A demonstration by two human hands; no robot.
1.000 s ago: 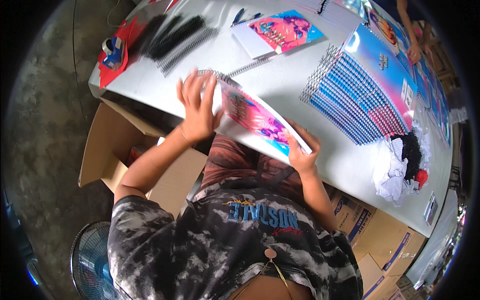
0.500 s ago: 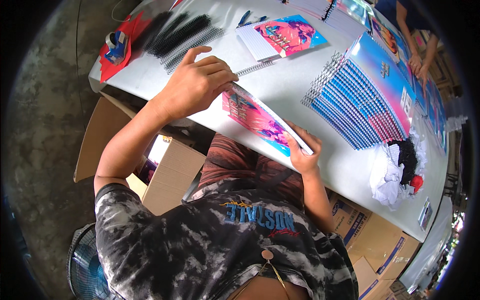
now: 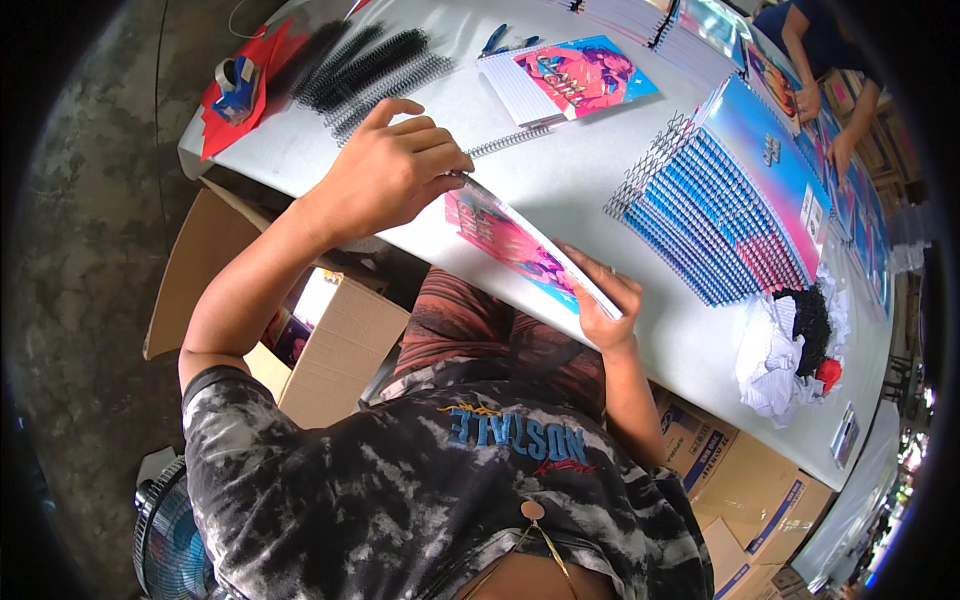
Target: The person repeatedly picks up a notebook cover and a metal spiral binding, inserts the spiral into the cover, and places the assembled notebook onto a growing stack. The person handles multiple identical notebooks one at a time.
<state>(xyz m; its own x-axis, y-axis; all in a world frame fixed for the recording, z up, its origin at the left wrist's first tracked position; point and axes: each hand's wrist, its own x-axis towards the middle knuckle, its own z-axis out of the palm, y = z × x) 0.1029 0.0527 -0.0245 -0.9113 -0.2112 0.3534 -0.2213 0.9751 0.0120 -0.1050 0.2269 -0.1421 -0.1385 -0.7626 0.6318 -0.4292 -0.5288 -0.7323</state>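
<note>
A thin notebook (image 3: 515,245) with a pink and blue illustrated cover is held tilted over the table's near edge, its white page edges facing up. My right hand (image 3: 606,298) grips its lower right end, thumb on the cover side and fingers behind. At the opposite upper corner, my left hand (image 3: 405,165) is closed with fingertips pinching the edge; exactly what lies under them is hidden. Just beyond, a loose silver spiral coil (image 3: 512,140) lies on the table. Farther back is another notebook (image 3: 585,75) with a similar cover and lined pages exposed, beside blue-handled pliers (image 3: 497,42).
Black coils (image 3: 365,75) lie at the left near a tape dispenser (image 3: 237,88) on red sheets. A tall stack of spiral notebooks (image 3: 735,190) stands right, with crumpled white material (image 3: 770,355) nearby. Another person's hands (image 3: 825,130) work at far right. Cardboard boxes (image 3: 345,345) sit below.
My hands and the notebook stay nearly in place, with the notebook tilted slightly more edge-on. The other person's hands have moved apart.
</note>
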